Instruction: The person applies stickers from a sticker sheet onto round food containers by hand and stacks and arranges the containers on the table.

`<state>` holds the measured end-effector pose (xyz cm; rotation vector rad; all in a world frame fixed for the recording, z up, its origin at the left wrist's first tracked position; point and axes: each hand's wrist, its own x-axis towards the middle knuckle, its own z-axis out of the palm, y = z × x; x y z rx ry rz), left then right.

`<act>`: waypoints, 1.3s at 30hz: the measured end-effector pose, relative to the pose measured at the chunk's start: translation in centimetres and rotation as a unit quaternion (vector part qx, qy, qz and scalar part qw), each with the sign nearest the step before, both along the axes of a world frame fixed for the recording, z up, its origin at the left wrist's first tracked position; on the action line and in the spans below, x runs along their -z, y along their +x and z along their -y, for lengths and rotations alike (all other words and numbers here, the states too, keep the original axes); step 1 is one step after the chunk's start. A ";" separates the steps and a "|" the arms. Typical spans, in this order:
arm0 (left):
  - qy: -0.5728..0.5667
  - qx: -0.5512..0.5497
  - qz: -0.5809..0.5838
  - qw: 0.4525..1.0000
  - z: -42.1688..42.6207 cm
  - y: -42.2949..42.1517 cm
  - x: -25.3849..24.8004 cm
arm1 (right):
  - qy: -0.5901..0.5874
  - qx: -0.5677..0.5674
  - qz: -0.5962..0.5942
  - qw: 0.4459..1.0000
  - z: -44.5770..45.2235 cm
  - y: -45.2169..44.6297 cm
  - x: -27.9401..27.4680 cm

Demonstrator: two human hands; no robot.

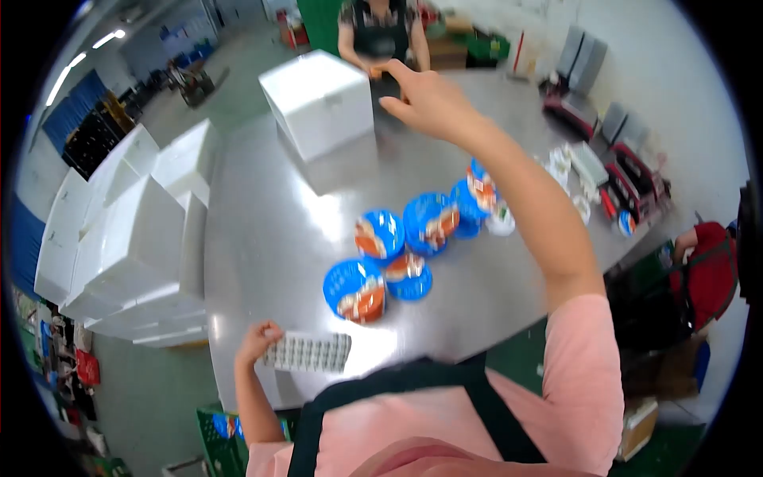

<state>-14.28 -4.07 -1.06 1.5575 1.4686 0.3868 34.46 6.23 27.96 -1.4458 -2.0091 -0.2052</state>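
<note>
My left hand [258,342] is closed on the left edge of a pale sheet [308,352] with rows of small marks, low over the table's near edge. My right hand [427,99] is raised and stretched forward, index finger extended and thumb apart, with nothing seen in it. Beyond its fingertips are a co-worker's hands, close to it in the view. Several round blue packs with orange-and-white pictures, among them a near one [354,290] and a middle one [430,223], sit in a cluster on the metal table [262,230] between my hands.
A white foam box [319,103] stands on the table's far side, near a co-worker [383,32] in a dark apron. White foam boxes [131,238] are stacked at the left. Sealing machines [632,175] and white rolls line the right side. Another person [707,262] is at the right.
</note>
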 end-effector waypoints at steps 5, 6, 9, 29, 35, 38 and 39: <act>-0.001 0.007 0.068 0.998 0.7 -0.2 -0.9 | -0.222 0.046 0.020 0.974 5.8 6.7 15.8; -0.028 0.011 0.060 0.998 1.3 -0.1 -1.5 | -0.282 0.049 0.017 0.958 7.1 7.6 17.8; -0.006 -0.004 0.052 0.999 1.5 0.4 -2.9 | -0.478 0.030 -0.082 0.874 10.9 9.0 26.4; 0.036 0.005 0.083 0.996 2.2 2.1 -7.0 | -0.449 -0.043 -0.258 0.854 11.6 4.6 38.5; 0.047 0.008 0.078 0.996 2.5 1.6 -7.0 | -0.340 0.171 -0.221 0.898 14.0 6.0 35.5; 0.025 0.024 0.073 0.997 2.7 1.6 -7.4 | -0.347 0.265 -0.201 0.877 18.7 6.8 35.5; 0.033 0.032 0.078 0.996 2.6 1.5 -7.5 | -0.314 0.295 -0.169 0.886 19.4 7.0 35.5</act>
